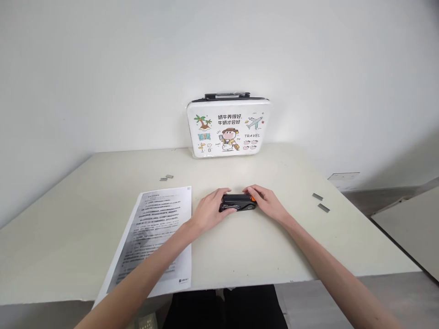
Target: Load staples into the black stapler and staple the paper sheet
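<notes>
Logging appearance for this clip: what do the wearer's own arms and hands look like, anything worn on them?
The left hand and right hand are ungloved. The left forearm and right forearm are bare, with no sleeve, watch or bracelet showing. I see no cables or markings.

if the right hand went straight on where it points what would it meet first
The black stapler, which the right hand already touches; past it, probably the left hand, though depth is unclear.
</notes>
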A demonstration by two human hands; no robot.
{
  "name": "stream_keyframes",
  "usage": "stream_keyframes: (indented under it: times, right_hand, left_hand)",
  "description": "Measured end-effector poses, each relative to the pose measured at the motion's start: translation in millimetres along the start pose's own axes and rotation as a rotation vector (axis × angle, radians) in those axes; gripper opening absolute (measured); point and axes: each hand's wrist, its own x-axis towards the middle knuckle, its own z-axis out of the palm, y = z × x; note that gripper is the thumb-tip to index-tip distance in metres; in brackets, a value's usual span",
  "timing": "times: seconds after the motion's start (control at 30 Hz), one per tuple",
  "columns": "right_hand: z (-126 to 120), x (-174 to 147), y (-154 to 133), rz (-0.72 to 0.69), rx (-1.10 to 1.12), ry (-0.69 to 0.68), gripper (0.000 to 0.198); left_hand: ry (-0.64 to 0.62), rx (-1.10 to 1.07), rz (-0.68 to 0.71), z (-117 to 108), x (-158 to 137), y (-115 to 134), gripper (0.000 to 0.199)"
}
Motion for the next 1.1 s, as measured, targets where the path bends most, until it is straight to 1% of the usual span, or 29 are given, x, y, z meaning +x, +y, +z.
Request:
stream_keyframes:
  times: [0.03, 0.17, 0.27, 0.47, 0.53, 0.67, 0.8, 0.9, 1.0, 1.07, 1.1]
  right_hand:
    - [0.2, -0.3, -0.6, 0.001, -0.001, -0.002, 0.049]
    - [2.3, -1.4, -0.4, 0.007, -0.019, 0.001, 0.047]
    - [5.3, -2.1, 1.6, -0.002, -0.035, -0.004, 0.046]
    - [7.2, -5.5, -3.9, -0.017, -0.117, -0.019, 0.054]
    - [5.8, -7.1, -7.7, -0.030, -0.133, -0.048, 0.055]
    - [4.1, -8.8, -9.7, -0.053, -0.163, -0.096, 0.048]
    - [6.0, -8.4, -5.1, -0.075, -0.195, -0.108, 0.036]
    - [7.5, -8.2, -3.4, -0.105, -0.211, -0.117, 0.034]
    - [7.7, -8.4, -4.0, -0.104, -0.207, -0.127, 0.033]
    - [7.6, -8.7, -4.4, -0.097, -0.195, -0.130, 0.032]
    - [7.6, -8.9, -4.3, -0.093, -0.193, -0.130, 0.031]
  left_hand:
    - [0.005, 0.002, -0.015, -2.0, -3.2, -3.1, 0.043]
    - [0.033, 0.018, -0.018, -5.9, -15.1, -13.9, 0.020]
    - [0.043, 0.019, -0.016, -6.0, -18.7, -17.8, 0.015]
    - [0.047, 0.030, -0.001, -9.1, -17.5, -18.2, 0.019]
    - [0.046, 0.040, 0.008, -9.8, -18.8, -19.6, 0.018]
    - [0.056, 0.090, 0.023, -14.8, -25.6, -26.5, 0.019]
    - [0.053, 0.160, 0.037, -28.8, -34.9, -34.4, 0.026]
    - [0.031, 0.192, 0.032, -40.4, -41.6, -37.7, 0.026]
    - [0.010, 0.205, 0.043, -51.1, -46.7, -43.0, 0.027]
    - [0.033, 0.221, 0.020, -60.9, -47.4, -52.3, 0.032]
    - [0.065, 0.234, -0.015, -67.3, -46.5, -59.7, 0.034]
